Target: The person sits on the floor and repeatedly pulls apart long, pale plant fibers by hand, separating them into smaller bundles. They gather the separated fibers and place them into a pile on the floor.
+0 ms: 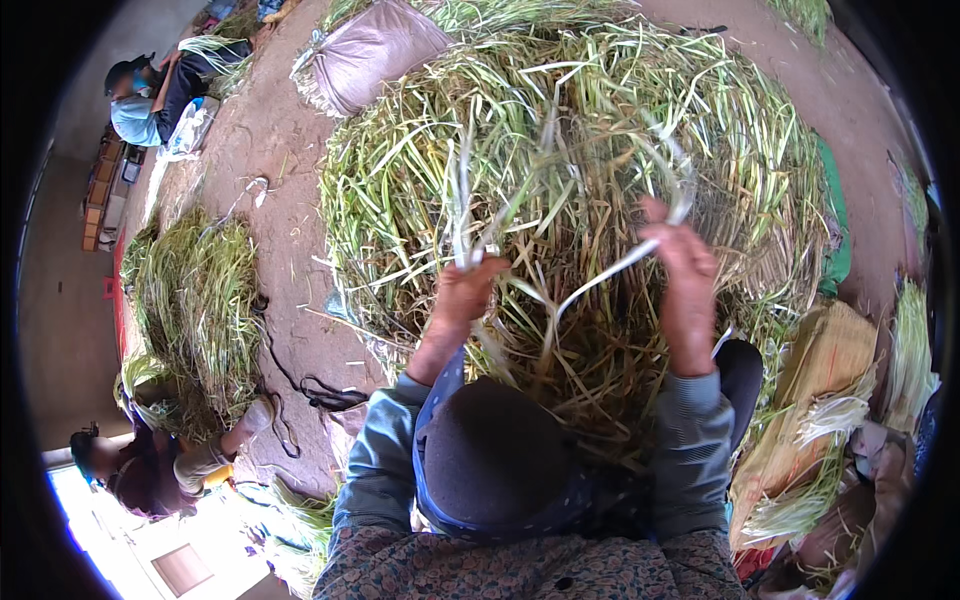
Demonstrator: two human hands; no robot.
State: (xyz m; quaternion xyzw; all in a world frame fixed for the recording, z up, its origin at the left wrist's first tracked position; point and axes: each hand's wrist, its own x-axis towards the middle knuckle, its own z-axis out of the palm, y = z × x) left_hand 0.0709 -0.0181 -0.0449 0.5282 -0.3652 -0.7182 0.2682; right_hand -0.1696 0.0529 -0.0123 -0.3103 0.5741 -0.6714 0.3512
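My left hand [466,291] is closed around a few pale stalks [460,217], whose white ends stick up past my fingers. Blurred by motion, my right hand [684,251] grips a whitish leaf strand [609,273]. This strand runs down to a fork between my hands, where it meets another strip reaching toward my left hand. Both hands are above a large heap of long green and yellowing leafy stalks [600,172]. Brown, dry leaves lie thick on the near side of the heap, partly hidden by my head covering.
A tied woven sack [379,56] leans against the heap's far left. At right are a yellowish woven sack [825,352] and bundles of pale stalks [907,356]. Leftward, a black cord [281,367] lies on the floor near a smaller heap [199,307]. Two people sit at left.
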